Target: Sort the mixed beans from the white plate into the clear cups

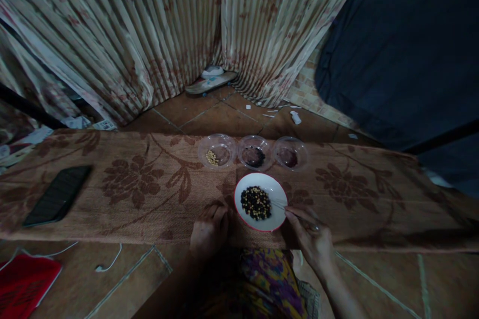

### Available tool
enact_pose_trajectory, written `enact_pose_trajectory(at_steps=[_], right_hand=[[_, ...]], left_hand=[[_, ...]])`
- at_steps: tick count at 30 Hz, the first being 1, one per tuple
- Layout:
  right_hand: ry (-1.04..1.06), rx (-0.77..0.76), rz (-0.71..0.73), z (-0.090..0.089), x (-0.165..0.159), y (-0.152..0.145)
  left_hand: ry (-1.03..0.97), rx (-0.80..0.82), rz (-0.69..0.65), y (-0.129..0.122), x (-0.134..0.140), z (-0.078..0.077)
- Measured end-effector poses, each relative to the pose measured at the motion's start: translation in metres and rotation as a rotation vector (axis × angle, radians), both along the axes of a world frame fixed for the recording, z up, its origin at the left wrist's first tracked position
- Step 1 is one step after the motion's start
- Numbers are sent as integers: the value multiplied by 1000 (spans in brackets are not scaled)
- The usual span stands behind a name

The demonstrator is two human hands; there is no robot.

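Observation:
A white bowl (279,190) with a red rim stands on the cloth before me, holding a mix of black and pale yellow beans (256,203). My right hand (312,237) is at the bowl's right rim, closed on thin metal tweezers (277,204) that reach in toward the beans. Left of the bowl, my left hand (209,229) rests on the cloth with fingers curled and nothing visible in them. Behind the bowl stand three clear plastic bowls: the left bowl (227,147) has yellow beans, the middle bowl (250,142) black beans, the right bowl (299,150) small dark-red beans.
A long narrow table with a brown floral cloth (179,219) spans the view. A dark phone (58,195) lies at its left end. Beyond are striped curtains (168,25), a skateboard (211,82) and litter on the tiled floor. A red bag (28,284) lies lower left.

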State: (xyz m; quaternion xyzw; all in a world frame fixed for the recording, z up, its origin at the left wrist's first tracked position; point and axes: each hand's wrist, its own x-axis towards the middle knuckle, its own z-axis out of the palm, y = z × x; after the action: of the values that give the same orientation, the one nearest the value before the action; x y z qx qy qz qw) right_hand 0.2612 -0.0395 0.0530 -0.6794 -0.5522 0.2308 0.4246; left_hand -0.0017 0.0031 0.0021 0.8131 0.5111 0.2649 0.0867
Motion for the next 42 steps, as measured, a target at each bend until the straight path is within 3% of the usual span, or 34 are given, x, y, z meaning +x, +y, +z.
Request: enact_pose_trajectory(at_steps=[20,25,28,32,34,37,42], right_hand=[[-27,46,16,-3,-1,0],[28,96,-40,7,1,0],[-27,188,-118,24,12,12],[-149,366,-222,43,39,51],[-103,452,-259,45,51,73],[-50,444,-268,42,60,94],[-42,424,-239,35,44,76]], left_hand=[[9,-6,13,-1,0,0],[-1,-7,10,-1,0,0],[-14,6,2,0,0,-1],[-30,52,8,0,0,-1],[-37,73,10,1,0,-1],[-38,100,20,1,0,-1],[-27,59,4,0,0,-1]])
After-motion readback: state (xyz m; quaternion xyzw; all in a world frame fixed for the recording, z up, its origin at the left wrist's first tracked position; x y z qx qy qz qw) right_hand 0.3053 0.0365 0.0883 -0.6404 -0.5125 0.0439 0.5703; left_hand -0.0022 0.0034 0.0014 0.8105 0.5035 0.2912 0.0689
